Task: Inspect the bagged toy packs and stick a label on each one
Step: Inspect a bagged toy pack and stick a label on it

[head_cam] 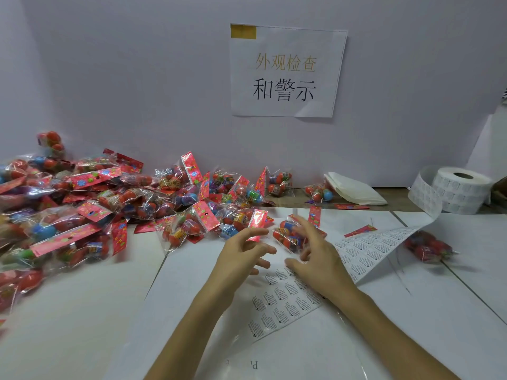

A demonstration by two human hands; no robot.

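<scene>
Red-topped clear toy packs (82, 204) lie heaped on the far left of the white table (82, 311), and one pack (286, 237) lies apart near the middle, just beyond both hands. The left hand (241, 256) hovers with its fingers spread and loosely bent, holding nothing that shows. The right hand (321, 261) has its fingers splayed over the near side of that pack, though blur hides whether they touch it. A label strip (282, 300) runs from the roll (463, 187) at the far right and passes under the right wrist toward the near middle. A lone pack (428, 246) lies at the right, partly under the raised strip. The main risk is probably the strip: with the wrist over it, a quick reach could drag or crease it and spoil labels. A label might also fold onto itself on the crinkly film. The heap sits close, so an unlabelled pack could slide in among finished ones.
</scene>
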